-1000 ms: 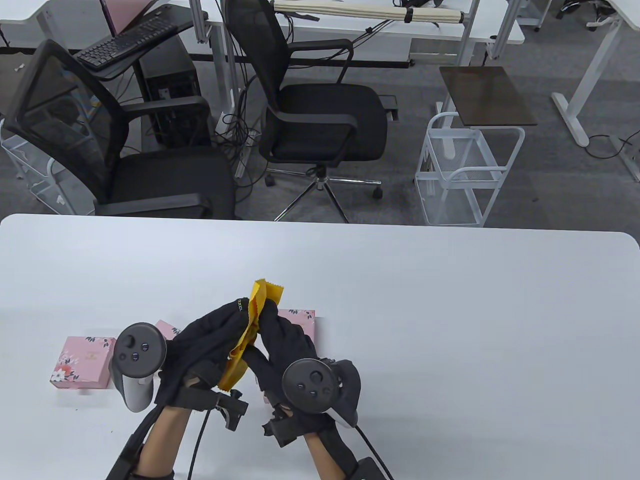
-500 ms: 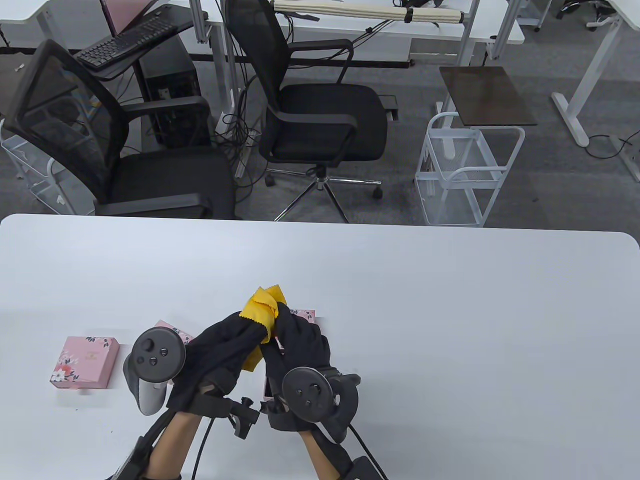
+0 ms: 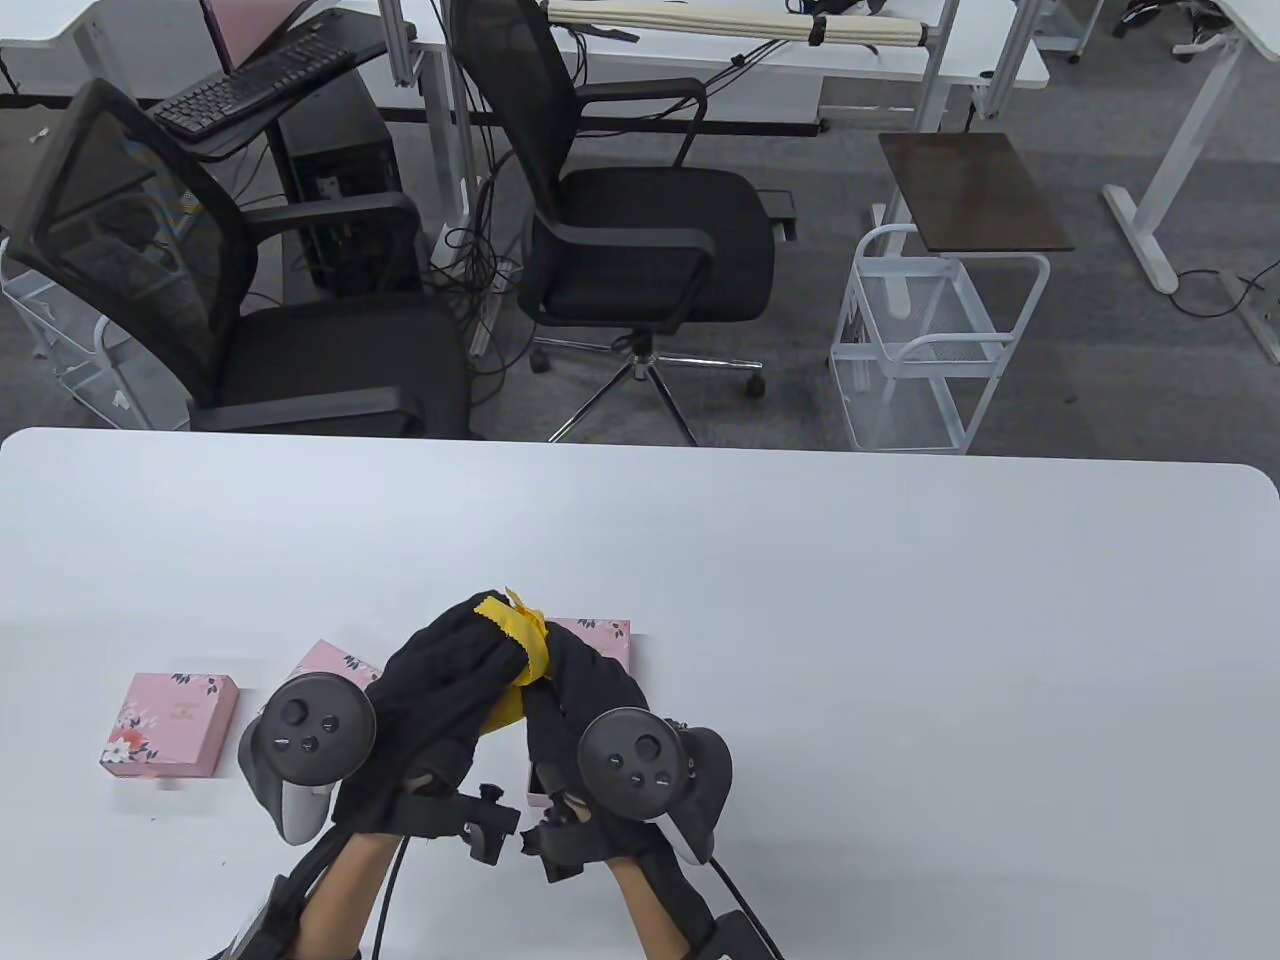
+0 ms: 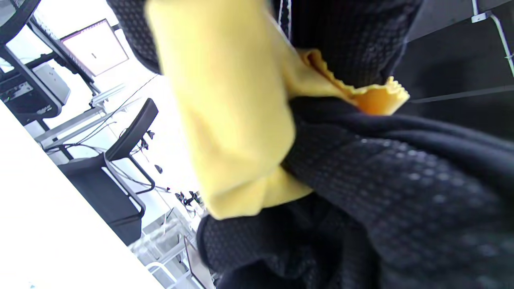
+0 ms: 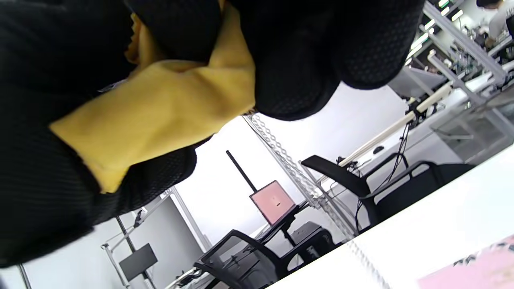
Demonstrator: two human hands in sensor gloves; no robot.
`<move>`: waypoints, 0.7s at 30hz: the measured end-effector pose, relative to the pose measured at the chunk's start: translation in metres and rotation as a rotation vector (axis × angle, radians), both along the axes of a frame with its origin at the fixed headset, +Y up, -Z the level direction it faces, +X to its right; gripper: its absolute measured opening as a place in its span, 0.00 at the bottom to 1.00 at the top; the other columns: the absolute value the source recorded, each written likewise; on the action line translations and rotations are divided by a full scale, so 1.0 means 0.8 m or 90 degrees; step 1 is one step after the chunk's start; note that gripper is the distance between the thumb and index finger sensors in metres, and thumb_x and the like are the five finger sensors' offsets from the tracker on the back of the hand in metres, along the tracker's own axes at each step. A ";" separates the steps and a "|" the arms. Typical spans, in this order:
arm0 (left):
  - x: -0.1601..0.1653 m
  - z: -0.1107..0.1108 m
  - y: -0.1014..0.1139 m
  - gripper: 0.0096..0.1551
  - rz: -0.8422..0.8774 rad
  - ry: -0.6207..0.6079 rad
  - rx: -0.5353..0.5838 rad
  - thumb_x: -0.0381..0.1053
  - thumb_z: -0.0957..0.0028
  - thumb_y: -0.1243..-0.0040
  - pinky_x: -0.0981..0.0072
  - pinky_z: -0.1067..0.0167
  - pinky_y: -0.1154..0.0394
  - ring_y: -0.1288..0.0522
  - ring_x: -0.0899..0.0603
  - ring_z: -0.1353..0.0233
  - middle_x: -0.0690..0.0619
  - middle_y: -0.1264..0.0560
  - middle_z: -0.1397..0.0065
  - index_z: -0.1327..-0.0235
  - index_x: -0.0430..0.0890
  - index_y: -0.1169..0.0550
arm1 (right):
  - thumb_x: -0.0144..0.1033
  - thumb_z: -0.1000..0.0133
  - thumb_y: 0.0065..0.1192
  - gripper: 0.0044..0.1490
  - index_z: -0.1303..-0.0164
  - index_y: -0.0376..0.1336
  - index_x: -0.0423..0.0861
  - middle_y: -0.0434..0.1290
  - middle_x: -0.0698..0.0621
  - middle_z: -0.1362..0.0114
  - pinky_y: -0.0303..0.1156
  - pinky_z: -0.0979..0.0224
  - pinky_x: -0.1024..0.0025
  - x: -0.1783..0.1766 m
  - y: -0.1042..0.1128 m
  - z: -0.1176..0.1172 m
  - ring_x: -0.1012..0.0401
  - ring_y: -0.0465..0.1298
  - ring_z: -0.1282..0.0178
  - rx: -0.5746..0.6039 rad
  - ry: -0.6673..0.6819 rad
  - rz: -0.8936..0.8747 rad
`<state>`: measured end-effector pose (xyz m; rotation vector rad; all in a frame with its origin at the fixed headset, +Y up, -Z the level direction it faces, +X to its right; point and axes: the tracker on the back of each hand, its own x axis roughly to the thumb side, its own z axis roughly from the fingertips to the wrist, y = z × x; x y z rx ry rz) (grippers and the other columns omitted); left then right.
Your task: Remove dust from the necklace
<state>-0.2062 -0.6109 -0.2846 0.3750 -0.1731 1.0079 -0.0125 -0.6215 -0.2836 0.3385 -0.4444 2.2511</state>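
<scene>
Both hands meet over the white surface (image 3: 800, 600) in the table view, left hand (image 3: 440, 690) and right hand (image 3: 590, 690) each with a clenched grip on a bunched yellow cloth (image 3: 520, 650); three pink floral boxes (image 3: 170, 725) sit nearby. Left wrist view: cloth (image 4: 229, 120) wrapped between black gloves. Right wrist view: thin silver necklace (image 5: 281, 148) chain hangs down from the cloth (image 5: 160, 108) toward the surface, links fine and shiny.

**Even overhead light, blown-out wrist views**

The table view is sharp and evenly lit, with faint shadows on the bench (image 3: 900, 620). Both wrist views are overexposed behind; the yellow cloth (image 4: 225, 120) and gloves sit close and blurred.
</scene>
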 end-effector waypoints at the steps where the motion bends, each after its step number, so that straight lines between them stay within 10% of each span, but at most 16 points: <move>1: 0.001 0.001 0.001 0.19 -0.003 0.006 0.008 0.60 0.44 0.30 0.50 0.37 0.23 0.23 0.42 0.31 0.51 0.22 0.25 0.45 0.55 0.14 | 0.35 0.32 0.58 0.26 0.26 0.62 0.38 0.77 0.38 0.38 0.73 0.35 0.45 0.001 0.000 0.000 0.46 0.80 0.47 -0.012 0.011 -0.010; 21: -0.004 0.012 0.011 0.19 0.065 0.012 0.074 0.59 0.45 0.29 0.52 0.39 0.21 0.20 0.45 0.34 0.53 0.19 0.29 0.44 0.57 0.14 | 0.39 0.32 0.61 0.22 0.31 0.67 0.42 0.79 0.41 0.39 0.72 0.34 0.44 0.011 0.009 0.003 0.46 0.80 0.47 -0.036 0.036 -0.044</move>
